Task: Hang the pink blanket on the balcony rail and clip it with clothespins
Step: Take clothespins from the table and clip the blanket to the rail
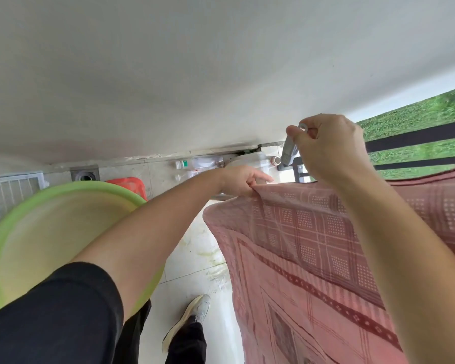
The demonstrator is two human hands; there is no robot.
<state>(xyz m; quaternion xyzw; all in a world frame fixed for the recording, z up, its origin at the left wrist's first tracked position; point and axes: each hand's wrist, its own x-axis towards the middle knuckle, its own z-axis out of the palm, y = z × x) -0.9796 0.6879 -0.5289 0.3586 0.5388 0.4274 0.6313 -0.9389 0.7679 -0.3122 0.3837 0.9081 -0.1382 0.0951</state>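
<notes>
**Pink blanket on rail, one clip in hand**

Pink blanket (313, 245) hangs over the balcony rail (418, 137). It has a checked weave, and most of it falls on our side toward the floor tiles (195, 258). Its top edge runs from the left corner out to the right frame edge. The rail's top is mostly hidden under the cloth. Two black bars show beyond it on the right, with grass (418, 114) behind.

Our left hand (243, 179) pinches the blanket's upper left corner, fingers curled on the fold, arm reaching across the frame. Our right hand (331, 148) is above the top edge, thumb and fingers closed on the upper end of a pale grey clothespin (289, 152). The clip points down, tip just above the cloth, not touching as far as we can see. Clip mouth wide or narrow: cannot tell.

Green basin (37, 232) is at left, blurred, partly behind our left arm. Red basket (132, 185) is just past it. A few bottles (189, 164) lie on the floor by the white wall (168, 74). One shoe (192, 319) shows at the bottom.
</notes>
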